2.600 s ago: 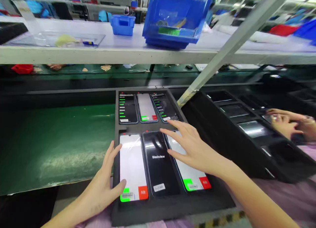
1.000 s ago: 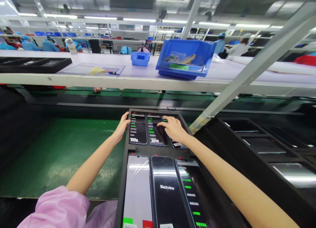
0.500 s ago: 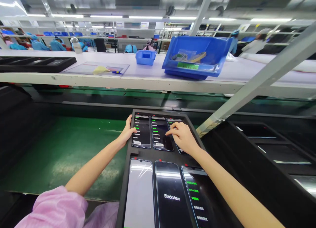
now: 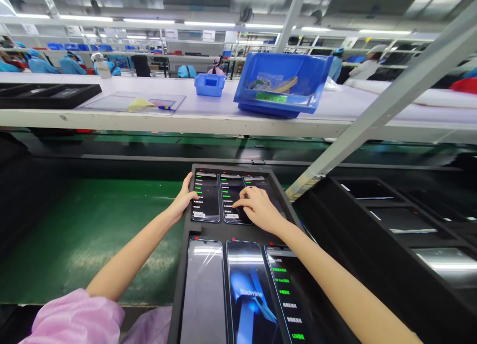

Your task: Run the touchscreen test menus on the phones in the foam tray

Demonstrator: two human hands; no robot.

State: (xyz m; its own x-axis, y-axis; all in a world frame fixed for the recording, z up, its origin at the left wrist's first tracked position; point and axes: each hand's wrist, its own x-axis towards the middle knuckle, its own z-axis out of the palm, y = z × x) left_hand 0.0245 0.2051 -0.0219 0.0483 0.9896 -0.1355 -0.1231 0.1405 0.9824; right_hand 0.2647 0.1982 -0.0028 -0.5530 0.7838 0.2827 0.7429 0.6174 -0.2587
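Observation:
A black tray (image 4: 208, 230) holds several smartphones in two rows. My left hand (image 4: 182, 200) grips the tray's far left edge, its thumb over the left phone (image 4: 206, 202) in the far row. My right hand (image 4: 259, 207) holds nothing; its index finger is at the screen of the middle far phone (image 4: 228, 185), with the other fingers loosely bent. It partly covers the right far phone (image 4: 254, 180). In the near row are a phone with a grey screen (image 4: 204, 289), one with a blue Blackview picture (image 4: 249, 304) and one showing a green and white list (image 4: 285, 284).
A green conveyor surface (image 4: 122, 235) lies left of the tray. Other black trays (image 4: 357, 210) with devices stand at right, past a slanted metal post (image 4: 357, 120). A white shelf (image 4: 122, 118) ahead bears blue bins (image 4: 279, 86). Several people (image 4: 72, 63) sit far behind.
The middle near phone went from a plain Blackview logo to a blue picture. The list on the right near phone shifted. My right index finger moved slightly lower on the middle far phone. The view shifted slightly.

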